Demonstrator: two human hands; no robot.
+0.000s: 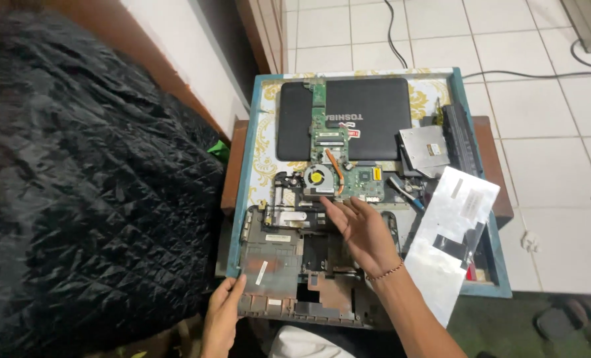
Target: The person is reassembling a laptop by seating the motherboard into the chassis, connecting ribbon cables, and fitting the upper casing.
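Head view, looking down at a small blue-rimmed desk (457,93) crowded with a laptop taken apart. Nearest the person lies the laptop's bottom case (289,268), a dark, emptied plastic shell whose near edge overhangs the desk toward the person's lap. Left hand (224,311) grips that shell at its near left corner, thumb on top and fingers closing under the edge. Right hand (362,232) hovers open above the middle of the shell, palm up, fingers spread and holding nothing, fingertips close to the green motherboard (338,172).

That motherboard, with its round cooling fan (317,178) and copper heat pipe, rests loose partly on the shell's far edge and partly on the closed black laptop lid (362,113) behind it. To the right sit a silver optical drive (427,149), a long black battery (460,136) and a keyboard turned face down, silver back up (448,238), which leans off the desk's right side.

Risks, judged from this layout: tilting or pulling the shell could drag the unfastened motherboard and let it slide or drop. Bare fingers near the board could brush exposed parts. The overhanging keyboard could slip to the tiled floor (554,199) if bumped.
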